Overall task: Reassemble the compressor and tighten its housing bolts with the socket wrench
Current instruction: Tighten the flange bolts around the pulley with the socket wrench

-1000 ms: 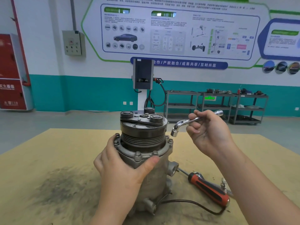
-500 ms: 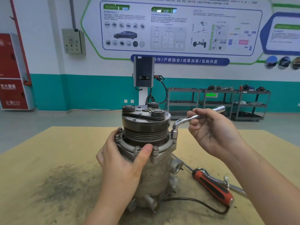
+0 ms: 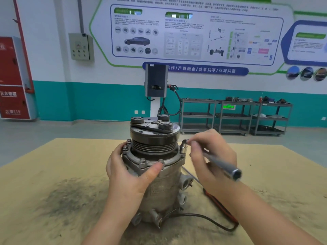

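Head view: compressor [image 3: 159,174] upright mid-table, both hands on the job, wrench socket down on a flange bolt.

Left hand [image 3: 131,175] wraps the housing, fingers curled round the far-left side, thumb pressed just under the flange by a front bolt [image 3: 142,160]. Right hand [image 3: 212,156] grips the L-shaped socket wrench [image 3: 221,164], fingers closed round the shaft near the bend; its short end [image 3: 183,147] sits vertical on the right-side flange bolt, the long end points toward the camera, blurred. Stamped marking on the housing front, not readable. Red-handled tool [image 3: 221,206] lies on the table [image 3: 53,174] behind the right forearm, black cable [image 3: 203,218] looped beside it. Wall banner [image 3: 194,69] reads 合作/产教融合/成果共享/互利共赢; the red cabinet [image 3: 12,85] at left shows 灭火器箱 and 火警119, somewhat blurry. Green exit sign [image 3: 228,106] among the grey shelf carts, text too small.
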